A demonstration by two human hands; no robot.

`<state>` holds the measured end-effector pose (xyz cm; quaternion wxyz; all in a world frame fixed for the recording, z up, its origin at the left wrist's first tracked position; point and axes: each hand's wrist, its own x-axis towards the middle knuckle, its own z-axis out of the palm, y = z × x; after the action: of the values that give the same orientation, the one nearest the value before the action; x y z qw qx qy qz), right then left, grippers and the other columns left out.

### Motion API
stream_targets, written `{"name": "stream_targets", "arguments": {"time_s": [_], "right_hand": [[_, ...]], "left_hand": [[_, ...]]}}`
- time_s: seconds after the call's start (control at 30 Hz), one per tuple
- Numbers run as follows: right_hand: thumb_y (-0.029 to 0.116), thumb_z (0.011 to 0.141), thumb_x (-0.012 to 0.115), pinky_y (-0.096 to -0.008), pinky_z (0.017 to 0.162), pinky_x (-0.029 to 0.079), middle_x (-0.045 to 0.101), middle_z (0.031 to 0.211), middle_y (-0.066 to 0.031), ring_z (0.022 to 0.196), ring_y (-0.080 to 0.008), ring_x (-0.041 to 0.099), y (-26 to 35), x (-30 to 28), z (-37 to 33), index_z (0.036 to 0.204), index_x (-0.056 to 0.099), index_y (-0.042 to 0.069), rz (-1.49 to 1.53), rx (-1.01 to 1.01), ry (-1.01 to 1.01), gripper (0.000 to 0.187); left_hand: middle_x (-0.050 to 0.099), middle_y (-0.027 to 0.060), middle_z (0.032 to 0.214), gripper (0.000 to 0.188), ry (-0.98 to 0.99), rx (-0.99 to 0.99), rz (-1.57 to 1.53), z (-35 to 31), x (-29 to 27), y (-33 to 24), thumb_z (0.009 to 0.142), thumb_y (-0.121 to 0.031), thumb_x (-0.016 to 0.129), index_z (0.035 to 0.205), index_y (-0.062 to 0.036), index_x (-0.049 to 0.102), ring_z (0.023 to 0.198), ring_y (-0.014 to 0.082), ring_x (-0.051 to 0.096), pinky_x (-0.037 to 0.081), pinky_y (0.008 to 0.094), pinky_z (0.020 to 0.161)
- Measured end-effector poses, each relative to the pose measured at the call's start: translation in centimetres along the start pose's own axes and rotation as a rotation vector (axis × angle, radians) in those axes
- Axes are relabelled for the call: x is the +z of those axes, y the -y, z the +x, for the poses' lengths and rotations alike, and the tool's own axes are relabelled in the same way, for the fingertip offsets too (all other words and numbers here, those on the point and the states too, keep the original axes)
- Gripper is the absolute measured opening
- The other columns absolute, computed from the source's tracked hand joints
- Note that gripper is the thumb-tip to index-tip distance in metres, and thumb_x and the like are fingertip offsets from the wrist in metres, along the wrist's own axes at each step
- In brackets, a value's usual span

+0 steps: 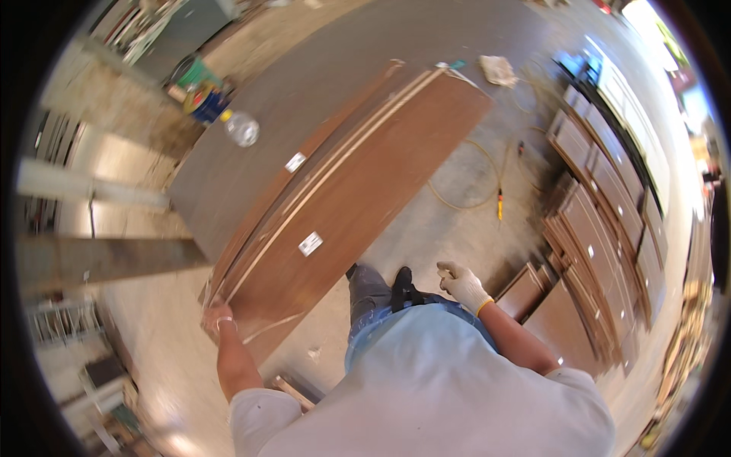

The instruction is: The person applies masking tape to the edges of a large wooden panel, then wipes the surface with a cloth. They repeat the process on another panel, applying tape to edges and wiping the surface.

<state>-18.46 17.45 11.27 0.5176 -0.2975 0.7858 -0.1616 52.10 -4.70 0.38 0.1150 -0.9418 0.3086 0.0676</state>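
Observation:
Long brown panels (396, 164) with pale edges lie stacked on a dark grey tabletop (449, 34), slanting from near left to far right. White labels are stuck on two of them. At the near left end, my left hand (218, 316) grips the corner of a brown panel; the fingers are blurred and partly lost against the wood. My right hand (463, 286), in a whitish knit glove with a yellow cuff, hangs in the air to the right of my legs. Its fingers are loosely bent and apart, with nothing seen in them.
Several stacks of brown panels (594, 228) stand on the floor at right. A yellow-tipped hose (499, 204) trails over the concrete between. Beyond the panels at left are a clear bottle (241, 129) and a blue can (207, 105). A cloth bundle (497, 70) lies past the far end.

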Motion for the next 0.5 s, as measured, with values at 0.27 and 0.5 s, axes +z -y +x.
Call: {"name": "stream_targets", "arguments": {"time_s": [0.27, 0.5], "right_hand": [[0.019, 0.086, 0.069, -0.0380, 0.097, 0.057, 0.077, 0.123, -0.0168, 0.107, -0.0275, 0.076, -1.3, -3.5, 3.8, 0.146, 0.067, 0.021, 0.123, 0.071, -0.009, 0.060], [0.002, 0.101, 0.052, -0.0346, 0.057, 0.055, 0.072, 0.099, -0.0146, 0.069, -0.0209, 0.070, 1.8, -10.8, 12.6, 0.144, 0.063, -0.003, 0.757, 0.116, 0.207, 0.044]], "left_hand": [[0.021, 0.0227, 0.177, 0.094, 0.176, 0.122, 0.214, -0.5, 1.1, -3.6, 0.108, -0.070, 0.028, 0.168, 0.0014, 0.026, 0.165, 0.0413, 0.015, 0.015, 0.0630, 0.131], [0.038, 0.0371, 0.164, 0.070, -0.375, 0.749, -0.300, -21.8, 1.4, -21.9, 0.102, -0.030, 0.060, 0.155, 0.0121, 0.040, 0.153, 0.0558, 0.035, 0.027, 0.0627, 0.128]]}}
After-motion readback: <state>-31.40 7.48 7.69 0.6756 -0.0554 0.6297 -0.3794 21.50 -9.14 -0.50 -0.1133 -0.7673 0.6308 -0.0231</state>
